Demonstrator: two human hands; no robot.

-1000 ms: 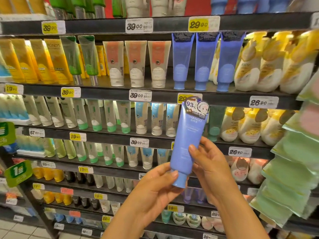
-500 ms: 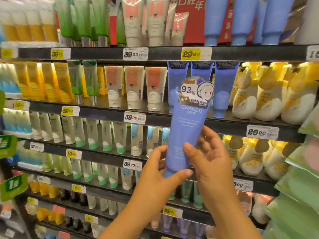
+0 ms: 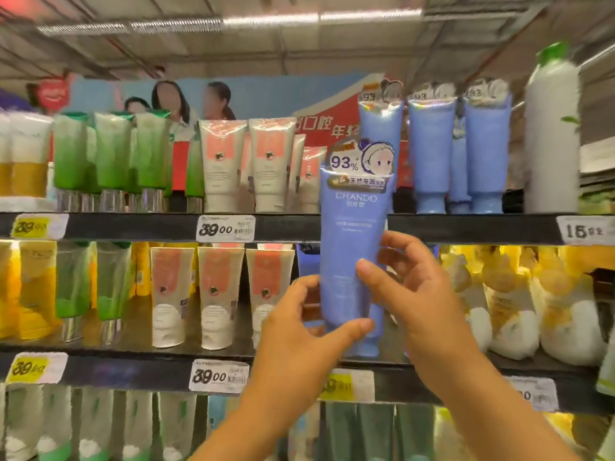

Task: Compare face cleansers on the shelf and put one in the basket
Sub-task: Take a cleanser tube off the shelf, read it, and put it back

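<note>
A blue face cleanser tube (image 3: 349, 234) marked CHANDO, with a 93% sticker on top, stands upright in front of the shelf, cap down. My left hand (image 3: 299, 327) grips its lower end from the left, thumb across the bottom. My right hand (image 3: 412, 294) holds its right side, thumb on the front. Matching blue tubes (image 3: 432, 154) stand on the top shelf to the right, behind it. No basket is in view.
The shelf rails (image 3: 133, 227) carry price tags (image 3: 225, 228) reading 39.00. White and pink tubes (image 3: 246, 168), green tubes (image 3: 109, 154) and yellow tubes (image 3: 30, 287) fill the shelves. A tall white bottle (image 3: 550, 134) stands at the top right, pump bottles (image 3: 509, 304) below it.
Both hands have lifted the blue tube higher along the shelves. The view has tilted up, so the top shelf, a poster and the ceiling now show.
</note>
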